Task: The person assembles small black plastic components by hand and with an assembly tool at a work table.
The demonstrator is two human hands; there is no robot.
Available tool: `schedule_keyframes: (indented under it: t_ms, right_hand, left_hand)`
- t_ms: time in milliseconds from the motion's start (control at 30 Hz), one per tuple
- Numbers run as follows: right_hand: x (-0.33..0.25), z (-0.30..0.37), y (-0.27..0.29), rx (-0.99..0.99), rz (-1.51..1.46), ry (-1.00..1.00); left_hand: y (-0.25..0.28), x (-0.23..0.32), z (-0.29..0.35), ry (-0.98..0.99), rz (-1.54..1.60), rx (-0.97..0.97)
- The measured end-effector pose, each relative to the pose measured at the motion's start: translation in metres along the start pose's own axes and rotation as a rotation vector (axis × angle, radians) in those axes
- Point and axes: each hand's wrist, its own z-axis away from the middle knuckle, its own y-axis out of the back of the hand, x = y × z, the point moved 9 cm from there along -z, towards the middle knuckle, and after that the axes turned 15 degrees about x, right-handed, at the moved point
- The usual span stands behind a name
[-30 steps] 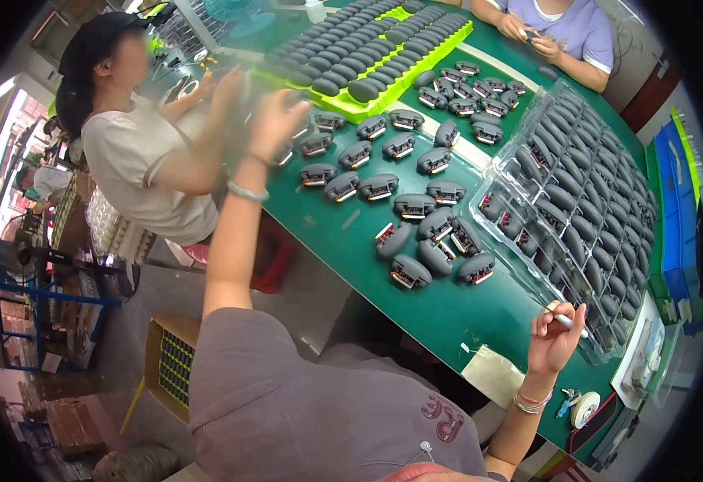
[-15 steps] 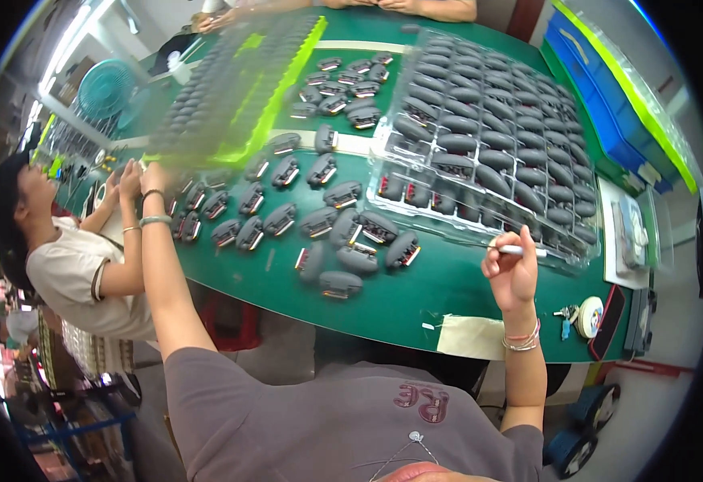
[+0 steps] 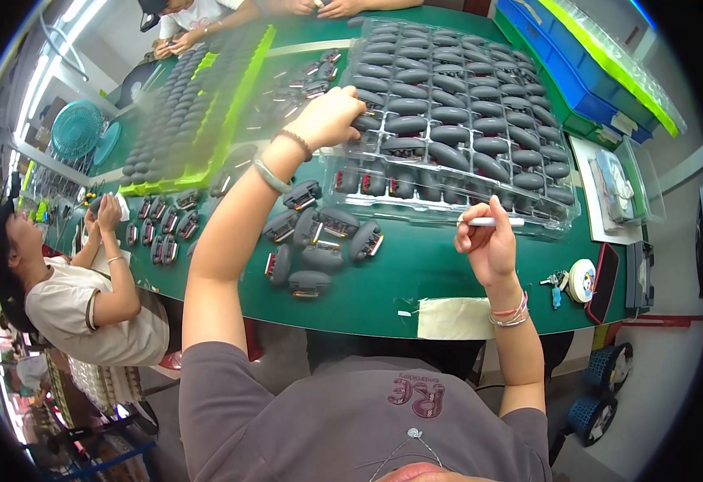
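My left hand (image 3: 331,116) is at the left edge of a clear plastic tray (image 3: 448,210), its fingers closed around a grey oval plastic part (image 3: 365,117) in the tray's left column. Rows of similar grey parts fill the tray, which appears stacked on another. In front of the tray, my right hand (image 3: 486,245) grips a white pen (image 3: 496,222) that points left. Loose grey parts (image 3: 309,283) with metal and red inner pieces lie on the green table (image 3: 351,309) under and beside my left forearm.
A bright green-edged tray (image 3: 243,100) of grey parts stands at the left. Blue bins (image 3: 568,60) line the right side. Near the front edge lie a beige cloth (image 3: 452,319), keys (image 3: 556,281) and a phone (image 3: 604,283). A co-worker (image 3: 78,297) sits at the left; others are across the table.
My left hand has let go of the green-edged tray at the left and moved right to the clear tray. My right hand still holds the pen. The view has shifted slightly.
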Motion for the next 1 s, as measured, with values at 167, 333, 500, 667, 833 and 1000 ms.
schedule_keyframes:
  t_ms: [167,333,500,667,833,1000]
  right_hand:
    - [-0.005,0.006,-0.004,0.003,-0.009,0.04]
    - [-0.023,0.017,-0.01,-0.001,0.121,0.329]
    - [-0.03,0.029,-0.021,-0.072,0.27,0.533]
    - [-0.028,0.036,-0.026,-0.094,0.376,0.688]
    - [-0.034,0.04,-0.027,-0.053,0.393,0.796]
    - [-0.035,0.042,-0.031,-0.023,0.547,0.868]
  left_hand:
    - [0.033,-0.009,0.0,0.064,0.182,0.197]
    - [0.035,0.048,0.045,0.627,1.299,0.039]
    - [0.013,0.111,0.075,0.808,1.557,-0.097]
    - [-0.01,0.135,0.081,0.818,1.61,-0.128]
    - [-0.011,0.143,0.087,0.808,1.546,-0.115]
    - [-0.019,0.15,0.091,0.896,1.656,-0.185]
